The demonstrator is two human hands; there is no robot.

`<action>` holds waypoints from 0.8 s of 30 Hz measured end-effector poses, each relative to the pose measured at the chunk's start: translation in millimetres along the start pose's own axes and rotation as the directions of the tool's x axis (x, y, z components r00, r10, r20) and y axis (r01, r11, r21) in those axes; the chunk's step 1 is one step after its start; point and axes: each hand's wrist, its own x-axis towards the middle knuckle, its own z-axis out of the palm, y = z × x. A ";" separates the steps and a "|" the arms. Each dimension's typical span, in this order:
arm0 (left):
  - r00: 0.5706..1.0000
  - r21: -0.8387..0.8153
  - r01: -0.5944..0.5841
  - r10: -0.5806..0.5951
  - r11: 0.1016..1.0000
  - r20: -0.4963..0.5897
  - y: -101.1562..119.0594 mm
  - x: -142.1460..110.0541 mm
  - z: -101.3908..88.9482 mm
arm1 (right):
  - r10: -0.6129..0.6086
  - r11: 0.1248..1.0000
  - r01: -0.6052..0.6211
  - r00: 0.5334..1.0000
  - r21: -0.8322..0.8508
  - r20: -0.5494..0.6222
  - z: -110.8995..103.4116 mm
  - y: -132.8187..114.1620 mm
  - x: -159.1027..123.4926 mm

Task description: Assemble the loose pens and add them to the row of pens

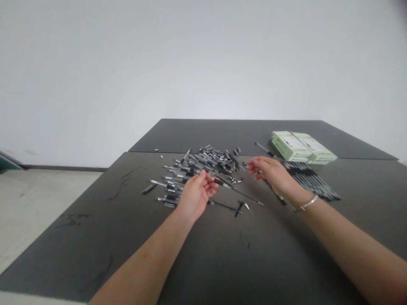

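A loose heap of black and clear pen parts (203,163) lies spread on the dark table (222,262). My left hand (193,195) hovers at the heap's near edge, fingers curled round a pen barrel whose tip points right. My right hand (270,171) is to the right of the heap, fingers bent in a pinch near the pile; a thin pen lies under or in it, and I cannot tell which. A silver bangle (305,204) circles my right wrist. A bare refill (251,197) and a small cap (239,208) lie between the hands.
Two pale green boxes (300,146) stand at the back right. In front of them lies a neat row of finished black pens (313,180). A white wall rises behind the table, and pale floor (38,199) shows at the left.
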 end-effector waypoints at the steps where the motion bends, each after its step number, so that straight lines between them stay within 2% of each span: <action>1: 1.000 -0.025 0.009 -0.010 1.000 -0.020 1.1 1.3 -0.8 | -0.035 0.975 0.018 0.997 -0.222 -0.074 -6.6 6.1 9.6; 2: 0.999 -0.050 0.013 -0.015 0.999 -0.040 1.9 2.5 -1.5 | -0.093 0.886 0.037 0.991 -0.463 -0.100 -12.4 11.9 18.2; 3: 0.998 -0.071 0.013 -0.017 0.997 -0.058 2.4 3.7 -2.1 | -0.168 0.744 0.055 0.980 -0.666 -0.107 -17.2 17.1 25.8; 6: 0.995 -0.115 0.012 -0.024 0.993 -0.098 3.2 6.9 -3.5 | -0.212 0.621 0.048 0.971 -0.783 -0.108 -25.8 27.7 43.3; 11: 0.989 -0.209 0.010 -0.040 0.978 -0.142 4.6 10.4 -5.5 | -0.192 0.512 0.036 0.979 -0.858 -0.074 -27.3 35.2 65.0; 16: 0.989 -0.269 0.013 -0.052 0.963 -0.139 7.0 9.9 -5.4 | -0.162 0.432 0.022 0.985 -0.902 -0.053 -25.2 40.0 79.7; 24: 0.987 -0.301 0.035 -0.080 0.953 -0.140 10.7 7.1 -1.6 | -0.129 0.396 0.016 0.991 -0.918 -0.038 -16.1 39.5 87.2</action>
